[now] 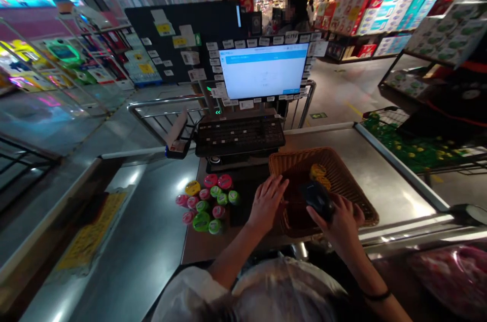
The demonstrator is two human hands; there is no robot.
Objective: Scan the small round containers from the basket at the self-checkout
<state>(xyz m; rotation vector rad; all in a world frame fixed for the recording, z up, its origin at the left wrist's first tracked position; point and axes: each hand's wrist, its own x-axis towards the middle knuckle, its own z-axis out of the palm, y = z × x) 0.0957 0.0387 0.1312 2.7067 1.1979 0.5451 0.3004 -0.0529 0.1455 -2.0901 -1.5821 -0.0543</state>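
Observation:
My left hand rests with fingers stretched out on the near left rim of a brown wicker basket on the checkout counter. My right hand is wrapped round a dark handheld scanner, held over the basket's inside. Two yellow round items lie at the far end of the basket. Left of my left hand stands a cluster of several small round-lidded containers in pink, green and yellow.
A black keyboard and a lit till screen stand behind the basket. The metal counter runs right to a rail. A person stands beyond the screen. Shelves of boxed goods fill the far right; a cart of green goods sits right.

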